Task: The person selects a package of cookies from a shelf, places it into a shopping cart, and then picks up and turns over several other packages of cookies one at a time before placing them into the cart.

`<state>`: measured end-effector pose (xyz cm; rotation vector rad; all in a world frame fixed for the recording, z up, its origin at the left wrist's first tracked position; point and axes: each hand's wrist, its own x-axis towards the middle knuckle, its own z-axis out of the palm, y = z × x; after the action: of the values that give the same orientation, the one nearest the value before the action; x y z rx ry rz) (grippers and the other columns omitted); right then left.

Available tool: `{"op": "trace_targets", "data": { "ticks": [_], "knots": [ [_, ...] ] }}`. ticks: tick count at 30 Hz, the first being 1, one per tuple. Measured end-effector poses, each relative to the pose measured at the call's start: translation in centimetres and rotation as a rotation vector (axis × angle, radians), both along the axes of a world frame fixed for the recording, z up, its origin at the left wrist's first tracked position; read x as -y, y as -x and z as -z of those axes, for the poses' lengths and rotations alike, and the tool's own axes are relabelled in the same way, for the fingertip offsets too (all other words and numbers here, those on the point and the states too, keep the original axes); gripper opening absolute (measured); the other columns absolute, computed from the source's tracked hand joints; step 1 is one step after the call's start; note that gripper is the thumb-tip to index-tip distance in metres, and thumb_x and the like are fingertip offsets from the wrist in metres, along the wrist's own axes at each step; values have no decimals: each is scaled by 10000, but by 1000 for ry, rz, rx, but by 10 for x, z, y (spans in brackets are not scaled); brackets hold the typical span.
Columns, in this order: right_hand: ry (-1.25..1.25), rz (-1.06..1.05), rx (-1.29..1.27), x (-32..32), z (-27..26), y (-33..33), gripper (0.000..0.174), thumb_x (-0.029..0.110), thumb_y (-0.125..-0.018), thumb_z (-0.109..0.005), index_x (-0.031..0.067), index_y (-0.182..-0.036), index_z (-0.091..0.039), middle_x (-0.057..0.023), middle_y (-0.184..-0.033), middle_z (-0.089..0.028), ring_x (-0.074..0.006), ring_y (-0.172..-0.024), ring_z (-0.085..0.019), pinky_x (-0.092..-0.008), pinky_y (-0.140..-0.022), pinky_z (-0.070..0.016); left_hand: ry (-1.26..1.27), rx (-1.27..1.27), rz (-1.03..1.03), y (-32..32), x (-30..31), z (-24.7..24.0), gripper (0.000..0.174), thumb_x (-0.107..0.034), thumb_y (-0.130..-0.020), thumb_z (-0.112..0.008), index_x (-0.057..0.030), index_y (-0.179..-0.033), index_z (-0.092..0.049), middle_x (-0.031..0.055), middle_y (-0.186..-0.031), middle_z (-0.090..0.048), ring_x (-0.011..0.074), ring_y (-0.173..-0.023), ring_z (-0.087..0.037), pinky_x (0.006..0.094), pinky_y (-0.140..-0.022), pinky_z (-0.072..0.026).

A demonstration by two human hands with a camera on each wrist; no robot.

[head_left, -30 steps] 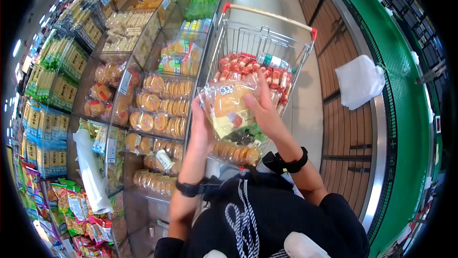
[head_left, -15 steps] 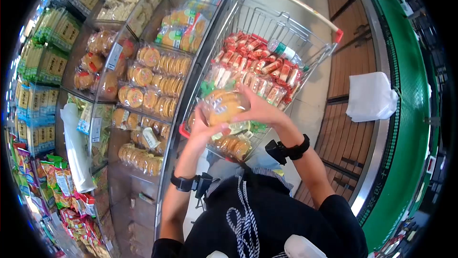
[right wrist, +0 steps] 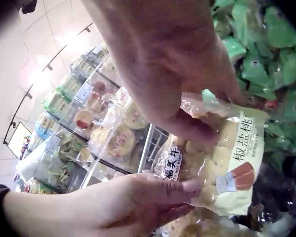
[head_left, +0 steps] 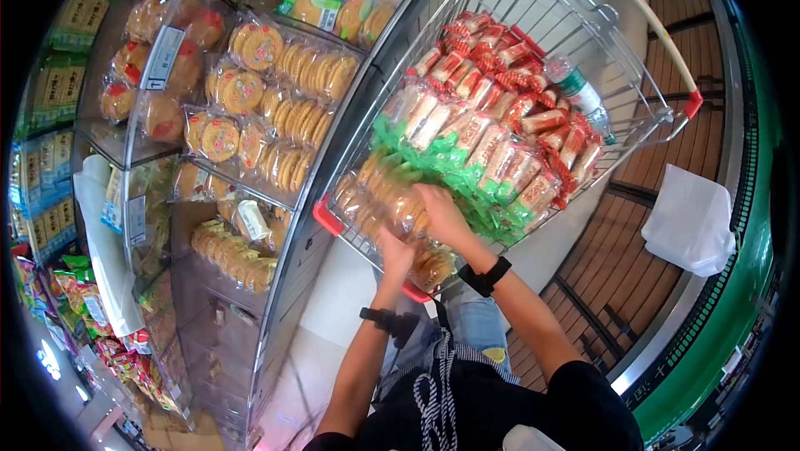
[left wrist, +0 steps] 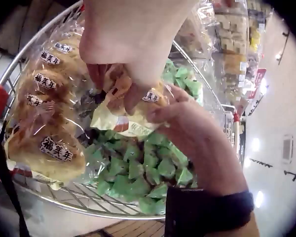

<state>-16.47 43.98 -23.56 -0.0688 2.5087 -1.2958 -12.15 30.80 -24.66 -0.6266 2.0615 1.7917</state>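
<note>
Both hands are low inside the shopping cart (head_left: 450, 22), at its near end. Between them is a clear bag of round pastries (right wrist: 202, 153) with a pale yellow printed label. My left hand (head_left: 396, 253) grips one side of it, thumb across the wrapper in the right wrist view. From the other side my right hand (head_left: 442, 216) holds it, thumb bent onto the plastic. Similar bagged pastries (left wrist: 54, 153) lie in the cart beside the held bag. Green-ended wrapped snacks (head_left: 500, 167) fill the cart just beyond the right hand.
Red-wrapped snacks (head_left: 517, 55) and a bottle with a green label (head_left: 579, 88) lie farther up the cart. Along the left runs a shelf of clear bins with packed biscuits (head_left: 237, 88). White plastic bags (head_left: 690, 219) hang at the green-edged counter on the right.
Both hands have lowered the pastry bag from above the cart down among the bagged pastries. The head view has shifted closer over the cart.
</note>
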Motion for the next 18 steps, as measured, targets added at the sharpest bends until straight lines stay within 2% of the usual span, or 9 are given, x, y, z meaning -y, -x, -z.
{"op": "trace_targets", "data": {
  "ticks": [3, 4, 7, 8, 11, 12, 15, 18],
  "knots": [
    [1, 38, 51, 4, 16, 6, 621, -119, -597, -550, 34, -1180, -401, -152, -1203, -447, -365, -1123, -393, -384, -937, -353, 506, -163, 141, 2, -3, 21, 806, -65, -534, -800, 61, -1176, -331, 203, -1050, -512, 311, -960, -542, 357, -791, -467],
    [-43, 20, 35, 5, 17, 7, 620, -113, -596, -561, 37, -1176, -403, -142, -1209, -442, -358, -1140, -382, -386, -937, -357, 512, 26, 167, 11, -8, -1, 811, -126, -535, -805, 66, -1181, -356, 232, -1065, -483, 367, -945, -535, 373, -788, -455],
    [-171, -33, 10, 3, 21, 2, 622, -96, -596, -587, 49, -1172, -405, -114, -1232, -425, -337, -1188, -351, -388, -935, -370, 830, 136, 313, 15, -19, -5, 838, -155, -549, -795, 61, -1211, -330, 237, -1122, -429, 400, -940, -518, 393, -808, -439],
    [-212, -49, 13, 2, 24, 0, 627, -92, -597, -592, 55, -1176, -402, -106, -1242, -417, -329, -1201, -340, -387, -932, -377, 754, 226, 290, 15, -19, -2, 867, -171, -552, -792, 46, -1241, -311, 235, -1167, -379, 393, -963, -487, 420, -826, -403],
    [-288, -88, 8, 6, 29, -4, 632, -75, -618, -594, 76, -1196, -387, -88, -1268, -392, -311, -1226, -317, -381, -920, -396, 920, 40, 413, 16, -20, -12, 901, -184, -548, -790, 22, -1271, -293, 209, -1172, -390, 354, -985, -463, 420, -831, -375],
    [-307, -98, 5, 8, 31, -6, 632, -68, -628, -593, 83, -1204, -381, -83, -1276, -383, -306, -1232, -311, -379, -915, -402, 1009, -78, 480, 14, -19, -9, 873, -211, -568, -767, 0, -1282, -311, 170, -1153, -423, 300, -1000, -445, 410, -830, -357],
    [-378, -101, -17, 9, 47, -12, 616, -58, -660, -570, 108, -1219, -370, -94, -1269, -379, -312, -1198, -353, -375, -885, -425, 1102, -188, 609, 9, -11, 14, 787, -250, -618, -717, -3, -1268, -347, 138, -1125, -451, 273, -997, -449, 380, -828, -366],
    [-461, -99, 110, 12, 46, -7, 604, -42, -681, -554, 130, -1228, -364, -115, -1256, -376, -316, -1129, -424, -383, -813, -465, 1215, -242, 707, 8, -10, 36, 746, -296, -652, -673, 8, -1258, -363, 130, -1130, -455, 251, -1006, -449, 351, -837, -369]
  ]
}}
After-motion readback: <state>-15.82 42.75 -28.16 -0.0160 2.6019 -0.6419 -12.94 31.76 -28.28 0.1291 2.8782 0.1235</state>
